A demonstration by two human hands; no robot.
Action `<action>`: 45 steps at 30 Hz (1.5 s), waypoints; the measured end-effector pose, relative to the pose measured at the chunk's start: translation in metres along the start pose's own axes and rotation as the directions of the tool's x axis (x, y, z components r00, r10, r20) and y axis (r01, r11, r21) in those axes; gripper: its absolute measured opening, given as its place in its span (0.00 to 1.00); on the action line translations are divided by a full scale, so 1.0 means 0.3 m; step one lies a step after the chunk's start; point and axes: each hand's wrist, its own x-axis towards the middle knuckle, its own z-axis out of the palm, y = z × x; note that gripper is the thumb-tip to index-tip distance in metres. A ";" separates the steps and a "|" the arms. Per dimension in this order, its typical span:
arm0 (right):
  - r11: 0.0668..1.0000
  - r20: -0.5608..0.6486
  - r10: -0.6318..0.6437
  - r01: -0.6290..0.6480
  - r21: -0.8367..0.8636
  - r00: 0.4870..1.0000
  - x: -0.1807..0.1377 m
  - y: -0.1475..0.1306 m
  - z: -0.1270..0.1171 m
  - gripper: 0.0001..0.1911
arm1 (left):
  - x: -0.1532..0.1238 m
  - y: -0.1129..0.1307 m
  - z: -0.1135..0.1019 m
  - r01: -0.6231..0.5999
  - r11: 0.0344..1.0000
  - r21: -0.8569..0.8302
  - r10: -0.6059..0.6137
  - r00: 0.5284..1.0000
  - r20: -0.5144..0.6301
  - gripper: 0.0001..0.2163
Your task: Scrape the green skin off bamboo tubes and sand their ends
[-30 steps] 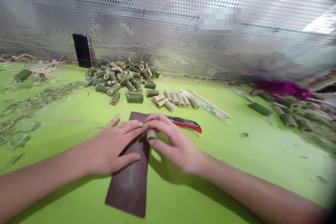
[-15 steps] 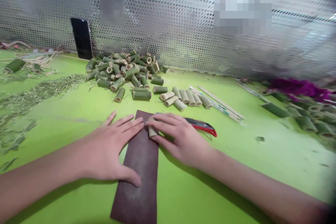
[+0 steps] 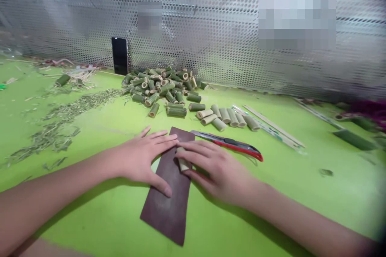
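A dark brown strip of sandpaper lies flat on the green table. My left hand is spread over its left edge, with fingertips near the far end and the thumb pressed on its middle. On the strip's right side, my right hand grips a short pale bamboo piece between fingers and thumb, the piece lying against the sandpaper. Just beyond that hand rests a red and black utility knife, its blade pointing left.
Green bamboo pieces are heaped at the back. Several pale peeled pieces stand right of them, near thin sticks. A phone leans on the perforated metal wall. Green shavings trail leftward; larger bamboo lies right.
My right hand has drawn the bamboo piece a little nearer along the sandpaper. The left hand keeps its hold on the strip. The whole view has shifted, so things appear further right.
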 end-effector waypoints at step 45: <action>0.909 0.258 0.398 -0.415 0.016 0.880 0.105 -0.069 -0.033 0.13 | -0.040 -0.019 -0.002 0.083 0.995 0.063 -0.079 0.995 -0.056 0.59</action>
